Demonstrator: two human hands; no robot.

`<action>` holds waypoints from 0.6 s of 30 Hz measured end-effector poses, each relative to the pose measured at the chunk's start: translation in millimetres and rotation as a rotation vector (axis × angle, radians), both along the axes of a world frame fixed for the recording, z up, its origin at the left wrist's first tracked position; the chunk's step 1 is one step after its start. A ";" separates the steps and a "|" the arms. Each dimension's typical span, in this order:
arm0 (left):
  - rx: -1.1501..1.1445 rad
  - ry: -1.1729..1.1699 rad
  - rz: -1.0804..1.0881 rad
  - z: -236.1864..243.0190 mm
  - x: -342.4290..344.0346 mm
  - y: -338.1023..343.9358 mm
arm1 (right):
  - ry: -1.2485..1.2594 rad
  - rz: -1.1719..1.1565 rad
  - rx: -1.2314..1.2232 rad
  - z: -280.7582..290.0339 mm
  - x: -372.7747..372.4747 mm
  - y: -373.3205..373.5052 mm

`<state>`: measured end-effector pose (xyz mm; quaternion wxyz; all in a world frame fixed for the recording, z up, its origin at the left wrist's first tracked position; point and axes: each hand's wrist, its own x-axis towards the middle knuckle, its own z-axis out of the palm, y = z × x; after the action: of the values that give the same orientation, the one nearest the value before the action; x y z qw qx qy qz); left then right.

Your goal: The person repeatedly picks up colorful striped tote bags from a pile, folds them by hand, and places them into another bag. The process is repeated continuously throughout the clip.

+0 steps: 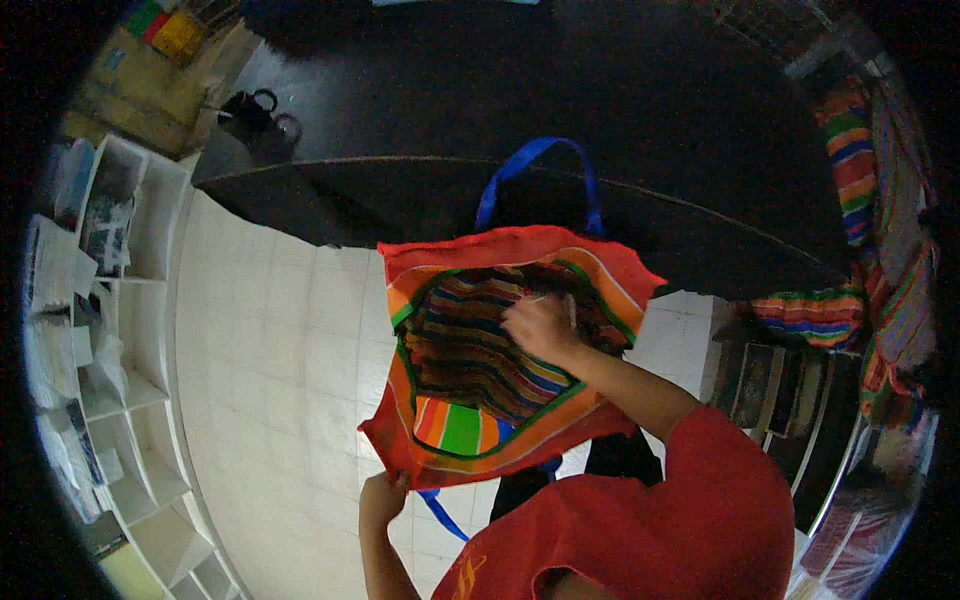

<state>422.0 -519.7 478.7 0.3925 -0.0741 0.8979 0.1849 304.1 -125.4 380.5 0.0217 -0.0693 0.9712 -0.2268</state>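
A large striped woven tote bag (515, 245) hangs with its mouth spread wide toward me, its rim orange and red with green edging. My left hand (385, 497) pinches the near left corner of the rim. Inside the mouth is my right hand (543, 325), its fingers curled near the far right side of the multicoloured striped inner wall (470, 345). Whatever those fingers hold, if anything, I cannot make out. One blue strap handle (540, 147) loops up at the far side against the table; part of another blue strap (443, 513) dangles below the near rim.
Beyond the bag stands a black-covered table (560, 80), with a small black looped object (262, 108) at its left end. White cubby shelves (150, 330) holding packets line the left. Striped fabrics (850, 180) are piled at the right above a dark rack (770, 390). The floor (270, 400) is pale tile.
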 end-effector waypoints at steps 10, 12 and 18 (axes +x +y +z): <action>0.062 -0.084 -0.008 7.2 -38.3 16.8 | -0.169 -0.794 0.008 -11.9 54.1 137.7; 0.147 -0.018 0.077 22.4 -47.1 60.6 | 0.007 -0.675 -0.009 2.1 80.5 111.3; 0.286 0.090 0.110 -27.1 -67.0 138.1 | 0.357 -0.782 -0.245 67.0 112.7 130.7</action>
<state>355.0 -381.6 451.6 0.3478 -0.0581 0.8736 0.3354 416.8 5.3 447.5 -0.2421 0.2631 0.8789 -0.3157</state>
